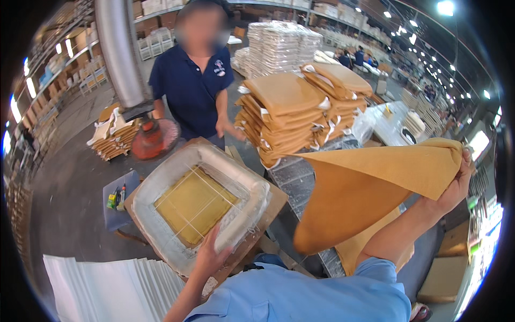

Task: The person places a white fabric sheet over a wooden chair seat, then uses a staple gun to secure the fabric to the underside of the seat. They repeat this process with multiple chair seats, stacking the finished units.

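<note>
My right hand (455, 185), raised at the right, is closed round the bunched end of a tan fabric piece (375, 172). The fabric hangs in a broad fold toward the middle, its lower edge slightly blurred. In front of me a square padded frame (144, 201) rests tilted on a brown board, its raised rim wrapped in whitish film. A mustard-coloured square panel (188, 214) with pale strings across it shows inside the rim. My left hand (211, 256) lies with fingers stretched out against the near side of that rim, holding nothing.
A co-worker in a dark blue shirt (188, 80) stands across from me, one hand near the stacked tan cushion covers (284, 102). White sheets (112, 284) stand at lower left. A small blue-grey stand (119, 214) carries tools. A grey post (119, 53) rises at far left.
</note>
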`<state>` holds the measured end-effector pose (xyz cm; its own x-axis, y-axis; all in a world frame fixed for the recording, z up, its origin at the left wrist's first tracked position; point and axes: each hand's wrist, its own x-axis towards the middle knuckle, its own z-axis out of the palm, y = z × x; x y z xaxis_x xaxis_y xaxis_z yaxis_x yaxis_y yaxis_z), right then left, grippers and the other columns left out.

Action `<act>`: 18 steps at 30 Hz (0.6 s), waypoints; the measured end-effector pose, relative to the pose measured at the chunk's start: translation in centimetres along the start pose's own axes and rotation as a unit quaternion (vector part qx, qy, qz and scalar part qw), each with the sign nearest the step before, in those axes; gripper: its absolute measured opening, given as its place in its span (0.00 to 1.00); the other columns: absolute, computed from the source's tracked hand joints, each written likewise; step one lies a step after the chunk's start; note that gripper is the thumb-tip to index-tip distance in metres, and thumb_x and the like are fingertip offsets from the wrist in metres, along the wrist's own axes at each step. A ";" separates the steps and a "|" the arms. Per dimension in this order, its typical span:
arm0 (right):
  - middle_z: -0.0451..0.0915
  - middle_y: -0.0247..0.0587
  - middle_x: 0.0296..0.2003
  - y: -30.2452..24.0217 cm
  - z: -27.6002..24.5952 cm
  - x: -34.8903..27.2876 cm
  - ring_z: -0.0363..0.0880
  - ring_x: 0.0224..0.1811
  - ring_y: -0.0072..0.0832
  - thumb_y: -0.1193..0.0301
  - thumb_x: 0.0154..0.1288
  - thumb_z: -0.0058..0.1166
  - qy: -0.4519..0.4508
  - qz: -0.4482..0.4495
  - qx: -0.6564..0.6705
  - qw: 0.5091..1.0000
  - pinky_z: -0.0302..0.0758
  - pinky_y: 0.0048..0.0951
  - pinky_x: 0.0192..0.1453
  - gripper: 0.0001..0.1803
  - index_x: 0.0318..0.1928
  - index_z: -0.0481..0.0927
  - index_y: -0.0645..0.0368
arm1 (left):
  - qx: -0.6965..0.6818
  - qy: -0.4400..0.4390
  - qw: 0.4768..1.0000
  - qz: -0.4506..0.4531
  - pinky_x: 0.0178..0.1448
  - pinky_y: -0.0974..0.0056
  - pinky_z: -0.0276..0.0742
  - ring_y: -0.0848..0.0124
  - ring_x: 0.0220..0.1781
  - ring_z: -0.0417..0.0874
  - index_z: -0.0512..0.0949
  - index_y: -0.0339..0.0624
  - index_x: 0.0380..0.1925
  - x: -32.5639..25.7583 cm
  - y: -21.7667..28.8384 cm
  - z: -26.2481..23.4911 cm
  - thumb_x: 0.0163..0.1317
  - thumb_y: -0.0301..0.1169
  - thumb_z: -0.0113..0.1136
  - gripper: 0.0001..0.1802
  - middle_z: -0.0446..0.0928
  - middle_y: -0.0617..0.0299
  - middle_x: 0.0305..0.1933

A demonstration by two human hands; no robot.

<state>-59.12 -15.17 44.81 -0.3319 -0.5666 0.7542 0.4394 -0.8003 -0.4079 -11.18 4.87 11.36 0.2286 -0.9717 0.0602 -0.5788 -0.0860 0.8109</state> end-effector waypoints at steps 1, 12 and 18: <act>0.84 0.49 0.55 0.9 2.5 -0.5 0.85 0.59 0.41 0.75 0.76 0.49 -0.007 0.005 0.022 1.000 0.83 0.41 0.63 0.15 0.57 0.82 0.68 | -0.039 0.019 0.999 0.012 0.80 0.49 0.66 0.47 0.81 0.67 0.58 0.40 0.81 2.2 1.0 0.2 0.63 0.38 0.74 0.51 0.66 0.37 0.79; 0.82 0.62 0.61 2.2 9.4 -2.2 0.84 0.62 0.49 0.72 0.75 0.53 -0.040 -0.147 -0.074 0.986 0.76 0.49 0.75 0.23 0.62 0.77 0.79 | -0.582 0.162 0.791 0.094 0.68 0.59 0.78 0.67 0.66 0.81 0.78 0.40 0.64 7.8 2.9 -7.1 0.79 0.34 0.59 0.18 0.80 0.55 0.67; 0.83 0.61 0.59 18.0 13.5 -10.0 0.87 0.56 0.54 0.67 0.81 0.48 -0.101 0.231 0.252 0.934 0.82 0.56 0.65 0.21 0.64 0.77 0.70 | -0.588 0.262 0.763 -0.059 0.59 0.60 0.83 0.68 0.53 0.87 0.80 0.37 0.57 2.9 -0.9 -14.5 0.81 0.36 0.56 0.16 0.86 0.59 0.53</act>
<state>-36.64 -21.22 36.84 0.1316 -0.7395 0.6602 0.8509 -0.2574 -0.4580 1.35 5.37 19.22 0.6843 -0.7250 -0.0788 0.5016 0.3896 0.7724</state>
